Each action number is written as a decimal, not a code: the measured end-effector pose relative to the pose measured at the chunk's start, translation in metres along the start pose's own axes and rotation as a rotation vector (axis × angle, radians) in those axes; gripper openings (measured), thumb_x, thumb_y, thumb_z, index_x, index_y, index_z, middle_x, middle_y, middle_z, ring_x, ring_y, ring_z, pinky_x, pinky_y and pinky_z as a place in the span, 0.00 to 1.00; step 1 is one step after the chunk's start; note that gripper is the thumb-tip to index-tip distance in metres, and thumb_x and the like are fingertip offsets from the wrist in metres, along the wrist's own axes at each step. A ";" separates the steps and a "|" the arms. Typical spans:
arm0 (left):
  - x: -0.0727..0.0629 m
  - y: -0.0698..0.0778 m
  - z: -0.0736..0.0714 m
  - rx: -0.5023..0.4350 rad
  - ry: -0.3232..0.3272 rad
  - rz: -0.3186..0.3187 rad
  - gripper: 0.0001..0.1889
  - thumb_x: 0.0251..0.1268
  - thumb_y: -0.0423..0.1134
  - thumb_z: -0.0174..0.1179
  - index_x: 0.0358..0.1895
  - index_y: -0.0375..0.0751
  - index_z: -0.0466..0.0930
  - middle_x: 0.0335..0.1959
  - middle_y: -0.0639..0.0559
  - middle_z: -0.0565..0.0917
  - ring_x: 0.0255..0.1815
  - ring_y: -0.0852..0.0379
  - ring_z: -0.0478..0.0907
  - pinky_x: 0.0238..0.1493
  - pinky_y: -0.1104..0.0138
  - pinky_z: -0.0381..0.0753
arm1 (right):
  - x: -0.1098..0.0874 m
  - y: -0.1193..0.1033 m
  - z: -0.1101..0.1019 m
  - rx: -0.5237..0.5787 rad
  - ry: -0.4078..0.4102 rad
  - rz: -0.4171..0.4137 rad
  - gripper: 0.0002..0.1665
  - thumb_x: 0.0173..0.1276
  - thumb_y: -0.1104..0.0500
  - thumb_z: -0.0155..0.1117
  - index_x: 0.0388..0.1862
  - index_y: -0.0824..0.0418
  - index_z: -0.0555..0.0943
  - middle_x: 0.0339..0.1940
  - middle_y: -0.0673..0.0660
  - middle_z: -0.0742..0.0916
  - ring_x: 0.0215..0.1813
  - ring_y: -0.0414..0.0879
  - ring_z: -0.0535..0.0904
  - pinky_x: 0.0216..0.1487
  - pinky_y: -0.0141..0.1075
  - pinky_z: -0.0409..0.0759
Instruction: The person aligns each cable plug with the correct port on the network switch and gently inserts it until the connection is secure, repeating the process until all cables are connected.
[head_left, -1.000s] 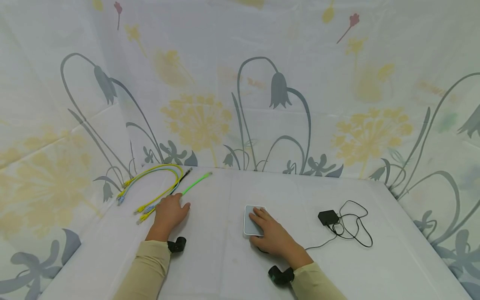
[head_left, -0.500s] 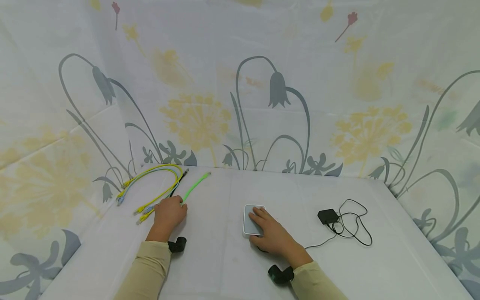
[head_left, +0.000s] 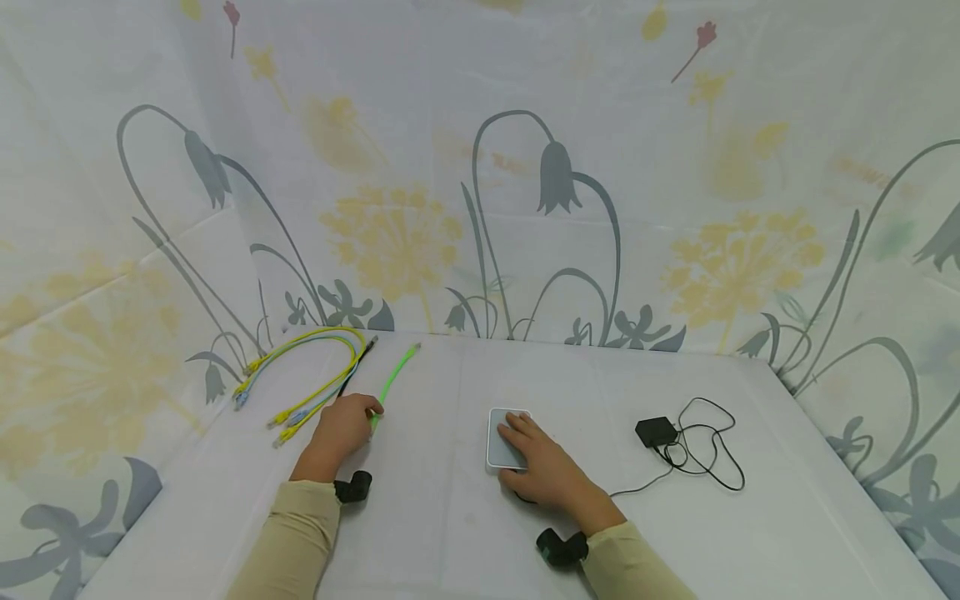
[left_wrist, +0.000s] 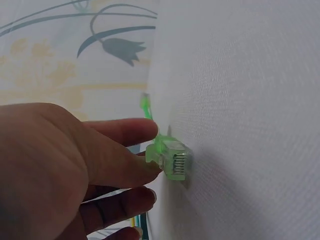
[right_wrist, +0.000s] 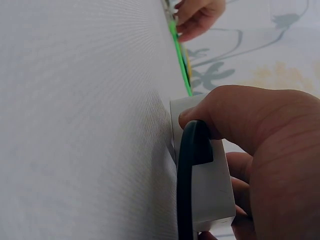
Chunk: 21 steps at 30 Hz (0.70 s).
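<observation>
My left hand (head_left: 343, 433) pinches a bright green network cable (head_left: 390, 382) near its close end, low over the table. In the left wrist view, its clear RJ45 plug (left_wrist: 172, 161) shows just past the thumb and forefinger, contacts facing outward. The cable's other end points toward the back of the table. My right hand (head_left: 551, 477) grips a small flat white box (head_left: 498, 448) with a grey top, fingers over the top and far side. In the right wrist view, the thumb presses by a black right-angle plug (right_wrist: 200, 145) at the box's side (right_wrist: 212, 195).
Several yellow, pale blue and black network cables (head_left: 330, 385) lie at the left back. A black power adapter (head_left: 656, 432) with a loosely coiled cord (head_left: 716, 454) sits at the right; a thin cord runs from it toward the right hand. Flower-patterned cloth (head_left: 450, 250) hangs behind the white table.
My left hand has closed its fingertips on the green cable and drawn its near end slightly toward me and right, off the other cables. My right hand and the box have stayed still.
</observation>
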<state>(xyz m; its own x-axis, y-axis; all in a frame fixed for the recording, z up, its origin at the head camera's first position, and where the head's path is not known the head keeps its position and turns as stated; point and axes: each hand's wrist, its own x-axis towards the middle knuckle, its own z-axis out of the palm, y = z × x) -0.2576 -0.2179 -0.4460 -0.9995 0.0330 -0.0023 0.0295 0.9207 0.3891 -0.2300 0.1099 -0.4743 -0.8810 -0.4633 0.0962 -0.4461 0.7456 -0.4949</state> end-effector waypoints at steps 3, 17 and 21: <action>0.001 0.000 -0.001 -0.012 -0.038 -0.014 0.16 0.61 0.24 0.52 0.46 0.42 0.85 0.42 0.45 0.84 0.43 0.48 0.79 0.47 0.51 0.77 | 0.000 0.000 0.000 0.001 -0.001 0.001 0.38 0.63 0.53 0.63 0.72 0.57 0.68 0.77 0.56 0.65 0.79 0.55 0.54 0.72 0.53 0.63; 0.001 -0.001 -0.004 -0.012 -0.113 0.043 0.12 0.61 0.31 0.58 0.44 0.48 0.87 0.44 0.45 0.84 0.44 0.49 0.79 0.44 0.53 0.77 | -0.001 -0.002 -0.001 0.006 0.005 0.000 0.38 0.62 0.53 0.63 0.72 0.58 0.68 0.76 0.57 0.66 0.79 0.56 0.54 0.71 0.53 0.64; 0.000 0.003 -0.003 0.017 -0.101 0.085 0.12 0.60 0.33 0.59 0.42 0.50 0.88 0.45 0.45 0.83 0.48 0.46 0.78 0.47 0.49 0.76 | -0.001 -0.004 -0.003 0.020 0.000 0.004 0.38 0.62 0.54 0.63 0.72 0.58 0.68 0.76 0.57 0.65 0.79 0.56 0.54 0.72 0.54 0.63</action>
<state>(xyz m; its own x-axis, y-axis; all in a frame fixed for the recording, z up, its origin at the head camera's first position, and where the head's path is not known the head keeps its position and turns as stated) -0.2573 -0.2167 -0.4421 -0.9867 0.1497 -0.0628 0.1154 0.9191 0.3766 -0.2274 0.1088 -0.4697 -0.8828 -0.4602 0.0939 -0.4392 0.7381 -0.5122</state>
